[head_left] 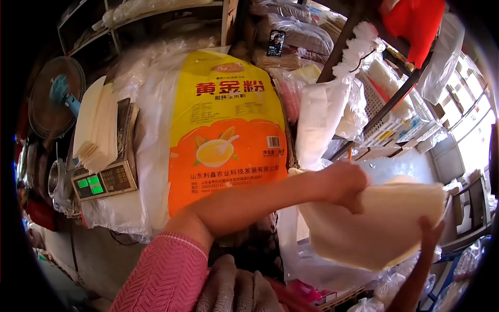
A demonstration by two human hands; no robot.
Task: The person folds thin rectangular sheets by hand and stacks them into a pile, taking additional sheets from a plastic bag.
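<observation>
A broad, floppy stack of thin pale-yellow sheets [371, 223] hangs at the right. My left hand [347, 184], on an arm with a pink knit sleeve, reaches across and grips its upper left edge with curled fingers. At the lower right edge, my right hand [430, 234] pinches the sheets, its far fingers hidden behind them. More pale sheets [99, 127] lie folded in a long pile on a digital scale [106, 179] with a lit green display.
A yellow and orange printed sack [228, 125] covers the surface in the middle. A fan [57, 96] stands at the left. Behind are a phone [275, 43] with a lit screen, plastic-wrapped bundles [301, 34], white crates [395, 122] and a hanging red bag [414, 26].
</observation>
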